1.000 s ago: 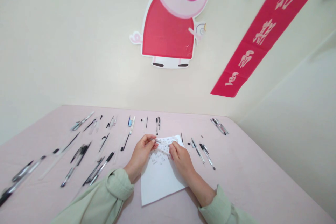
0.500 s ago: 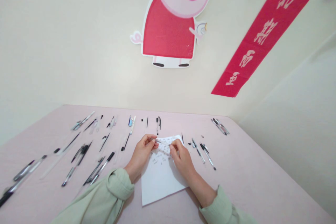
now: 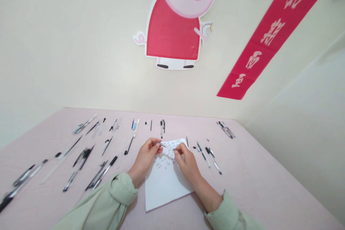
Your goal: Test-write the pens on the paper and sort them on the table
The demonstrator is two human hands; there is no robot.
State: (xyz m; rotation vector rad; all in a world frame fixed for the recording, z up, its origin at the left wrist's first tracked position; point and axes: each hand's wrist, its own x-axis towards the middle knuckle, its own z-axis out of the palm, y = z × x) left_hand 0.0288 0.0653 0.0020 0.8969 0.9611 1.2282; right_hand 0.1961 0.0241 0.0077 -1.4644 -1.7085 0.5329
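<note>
A slim, clear pen (image 3: 167, 147) spans the gap between my two hands above the top of a white sheet of paper (image 3: 166, 187). My left hand (image 3: 147, 156) pinches its left end between thumb and fingertips. At the other end, where a small dark tip shows, the fingertips of my right hand (image 3: 186, 161) are closed on it. Handwritten marks cover the upper part of the sheet. Whether a refill sits inside the pen is too small to tell.
Pens, caps, refills and clear barrels lie in groups on the pink tablecloth to the left, including a black-capped pen (image 3: 105, 172). Two pens (image 3: 214, 160) rest right of the paper. Farther back is a pen bundle (image 3: 225, 129). A wall (image 3: 81, 61) rises behind the table.
Both hands keep almost the same place and grip on the pen. A small dark tip now shows more clearly beside my right fingertips.
</note>
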